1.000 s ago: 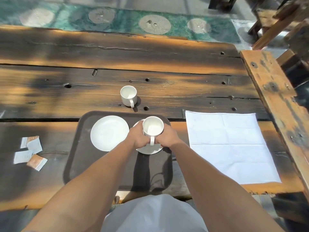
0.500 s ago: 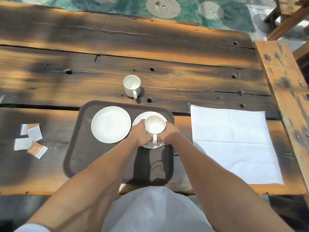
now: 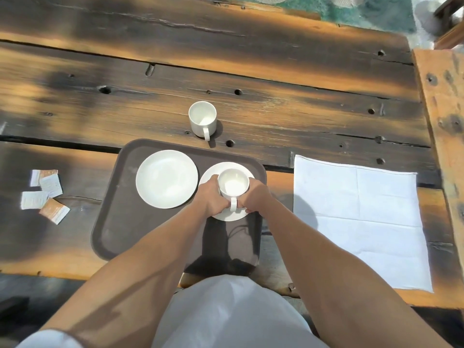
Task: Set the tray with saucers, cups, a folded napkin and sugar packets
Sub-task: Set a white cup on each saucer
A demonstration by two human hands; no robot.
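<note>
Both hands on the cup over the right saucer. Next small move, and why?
Probably let go of this cup and reach for the second cup. The left hand and right hand cradle it on the right saucer, handle facing the person, so it looks placed. The left saucer on the tray is bare, and the other cup stands on the table beyond the tray.
</note>
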